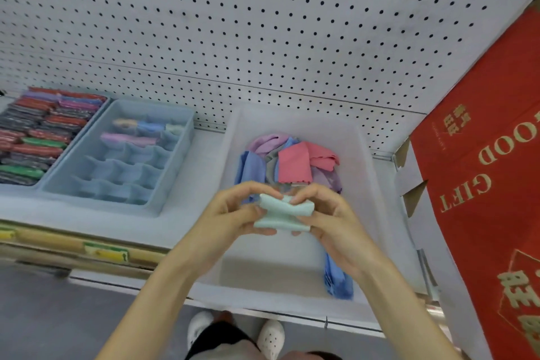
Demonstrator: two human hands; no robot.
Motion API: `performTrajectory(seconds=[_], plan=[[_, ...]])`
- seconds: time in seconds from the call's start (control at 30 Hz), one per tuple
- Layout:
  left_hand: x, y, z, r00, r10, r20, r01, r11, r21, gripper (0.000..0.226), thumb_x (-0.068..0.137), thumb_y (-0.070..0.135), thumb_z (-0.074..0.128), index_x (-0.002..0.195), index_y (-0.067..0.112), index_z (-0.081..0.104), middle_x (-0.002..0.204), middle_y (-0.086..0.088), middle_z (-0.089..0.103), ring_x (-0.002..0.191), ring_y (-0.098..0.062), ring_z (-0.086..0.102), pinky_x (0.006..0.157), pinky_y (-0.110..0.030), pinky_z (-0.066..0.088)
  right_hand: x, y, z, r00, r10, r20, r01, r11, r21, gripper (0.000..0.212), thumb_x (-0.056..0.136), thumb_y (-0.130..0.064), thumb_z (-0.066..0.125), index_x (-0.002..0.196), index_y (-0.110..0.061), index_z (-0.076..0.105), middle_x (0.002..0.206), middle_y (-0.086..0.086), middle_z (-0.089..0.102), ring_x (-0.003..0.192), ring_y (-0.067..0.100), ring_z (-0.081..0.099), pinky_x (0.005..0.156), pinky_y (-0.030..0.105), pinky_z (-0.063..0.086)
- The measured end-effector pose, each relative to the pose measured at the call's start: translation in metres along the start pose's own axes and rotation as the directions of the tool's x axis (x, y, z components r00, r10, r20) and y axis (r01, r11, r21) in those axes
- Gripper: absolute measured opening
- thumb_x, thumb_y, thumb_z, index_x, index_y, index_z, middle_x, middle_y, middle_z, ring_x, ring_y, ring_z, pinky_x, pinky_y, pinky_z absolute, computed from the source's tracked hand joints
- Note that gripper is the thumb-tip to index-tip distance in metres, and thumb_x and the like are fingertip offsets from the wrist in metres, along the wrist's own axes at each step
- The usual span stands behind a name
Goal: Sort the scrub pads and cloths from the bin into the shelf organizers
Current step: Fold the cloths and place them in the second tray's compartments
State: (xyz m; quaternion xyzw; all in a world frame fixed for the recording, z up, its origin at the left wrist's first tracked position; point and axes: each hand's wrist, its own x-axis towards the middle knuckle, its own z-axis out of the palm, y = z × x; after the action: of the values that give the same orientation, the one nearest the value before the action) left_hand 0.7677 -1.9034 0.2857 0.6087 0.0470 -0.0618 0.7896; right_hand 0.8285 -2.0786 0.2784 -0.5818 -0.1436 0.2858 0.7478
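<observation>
Both hands hold a folded mint-green cloth (283, 213) above the translucent white bin (377, 184). My left hand (233, 210) grips its left end and my right hand (327, 213) pinches its right end. In the bin's far half lies a heap of cloths: a pink one (298, 164), a blue one (251, 166) and lilac ones. Another blue cloth (339, 280) leans in the bin's near right corner. Left of the bin stands a blue divided organizer (181, 152) with a few folded cloths (131, 137) in its far cells. Further left, a tray of packed scrub pads (38, 137) is full.
A white pegboard (263, 23) backs the shelf. A red gift box (482, 184) stands against the bin's right side. The shelf's front edge (87, 248) carries yellow price labels. My white shoes (268, 336) show on the floor below.
</observation>
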Motion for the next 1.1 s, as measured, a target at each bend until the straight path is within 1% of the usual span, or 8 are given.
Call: performTrajectory(seconds=[0.17, 0.27, 0.33, 0.47, 0.7, 0.9, 0.97, 1.1], plan=[[0.001, 0.006, -0.029, 0.993, -0.012, -0.120, 0.004, 0.998, -0.065, 0.019, 0.081, 0.014, 0.054, 0.075, 0.012, 0.072, 0.097, -0.010, 0.071, 0.090, -0.022, 0.068, 0.071, -0.029, 0.055, 0.024, 0.003, 0.024, 0.998, 0.048, -0.036, -0.048, 0.999, 0.004, 0.024, 0.068, -0.006, 0.047, 0.064, -0.014, 0.070, 0.097, 0.018, 0.062, 0.086, 0.025, 0.063, 0.066, 0.029, 0.053], [-0.003, 0.006, -0.055, 0.978, 0.089, -0.186, -0.061, 0.987, 0.148, 0.006, 0.084, 0.002, 0.066, 0.086, 0.008, 0.066, 0.102, -0.016, 0.064, 0.086, -0.016, 0.066, 0.073, -0.026, 0.055, 0.044, 0.013, 0.049, 0.992, -0.020, -0.123, -0.018, 0.953, -0.302, 0.011, 0.076, -0.017, 0.064, 0.067, -0.023, 0.062, 0.083, 0.006, 0.062, 0.078, 0.019, 0.059, 0.066, 0.026, 0.049], [-0.007, 0.011, -0.080, 0.977, 0.132, -0.168, -0.085, 0.963, 0.257, 0.025, 0.078, -0.005, 0.064, 0.097, 0.011, 0.061, 0.105, -0.007, 0.063, 0.091, -0.011, 0.063, 0.078, -0.022, 0.052, 0.062, 0.020, 0.068, 0.994, -0.028, -0.104, -0.021, 0.896, -0.443, 0.025, 0.076, -0.006, 0.074, 0.080, -0.023, 0.056, 0.085, 0.001, 0.062, 0.079, 0.013, 0.060, 0.070, 0.022, 0.048], [-0.016, 0.023, -0.145, 0.969, 0.058, -0.242, -0.007, 0.978, 0.208, 0.050, 0.069, -0.007, 0.063, 0.110, 0.019, 0.051, 0.111, -0.005, 0.062, 0.092, -0.008, 0.065, 0.075, -0.021, 0.051, 0.102, 0.026, 0.117, 0.995, 0.073, 0.074, -0.014, 0.799, -0.602, 0.037, 0.076, -0.006, 0.076, 0.101, -0.028, 0.060, 0.096, -0.001, 0.065, 0.085, -0.001, 0.060, 0.078, 0.012, 0.045], [-0.014, 0.039, -0.263, 0.934, -0.002, -0.357, 0.106, 0.956, 0.273, 0.035, 0.082, -0.002, 0.067, 0.102, 0.020, 0.049, 0.106, 0.001, 0.060, 0.084, -0.004, 0.066, 0.067, -0.017, 0.052, 0.192, 0.045, 0.189, 0.981, 0.121, 0.149, 0.041, 0.626, -0.779, 0.019, 0.084, -0.016, 0.068, 0.095, -0.029, 0.058, 0.084, -0.016, 0.059, 0.073, -0.002, 0.053, 0.068, 0.013, 0.039], [0.006, 0.025, -0.371, 0.909, 0.271, -0.316, 0.112, 0.572, 0.812, 0.018, 0.094, 0.026, 0.052, 0.109, 0.018, 0.058, 0.110, 0.006, 0.057, 0.098, -0.010, 0.054, 0.081, -0.028, 0.041, 0.290, 0.065, 0.192, 0.961, -0.071, -0.267, -0.188, 0.539, -0.821, 0.016, 0.078, -0.011, 0.067, 0.088, -0.017, 0.056, 0.086, 0.002, 0.065, 0.079, 0.019, 0.059, 0.069, 0.021, 0.044], [0.015, 0.016, -0.392, 0.944, 0.239, -0.228, 0.086, 0.490, 0.867, 0.031, 0.096, 0.035, 0.045, 0.115, 0.014, 0.059, 0.114, 0.003, 0.057, 0.103, -0.013, 0.052, 0.086, -0.030, 0.040, 0.309, 0.079, 0.191, 0.965, -0.086, -0.249, -0.201, 0.371, -0.907, 0.017, 0.079, -0.014, 0.065, 0.095, -0.015, 0.060, 0.091, 0.006, 0.069, 0.088, 0.028, 0.063, 0.074, 0.035, 0.047], [0.026, -0.008, -0.414, 0.972, 0.215, -0.097, 0.031, 0.290, 0.957, 0.042, 0.095, 0.040, 0.034, 0.104, 0.011, 0.064, 0.107, -0.005, 0.064, 0.109, -0.028, 0.057, 0.095, -0.031, 0.033, 0.322, 0.098, 0.186, 0.985, -0.058, -0.163, -0.170, -0.142, -0.975, 0.022, 0.082, -0.016, 0.059, 0.104, -0.020, 0.060, 0.100, 0.006, 0.068, 0.094, 0.032, 0.060, 0.076, 0.034, 0.044]])
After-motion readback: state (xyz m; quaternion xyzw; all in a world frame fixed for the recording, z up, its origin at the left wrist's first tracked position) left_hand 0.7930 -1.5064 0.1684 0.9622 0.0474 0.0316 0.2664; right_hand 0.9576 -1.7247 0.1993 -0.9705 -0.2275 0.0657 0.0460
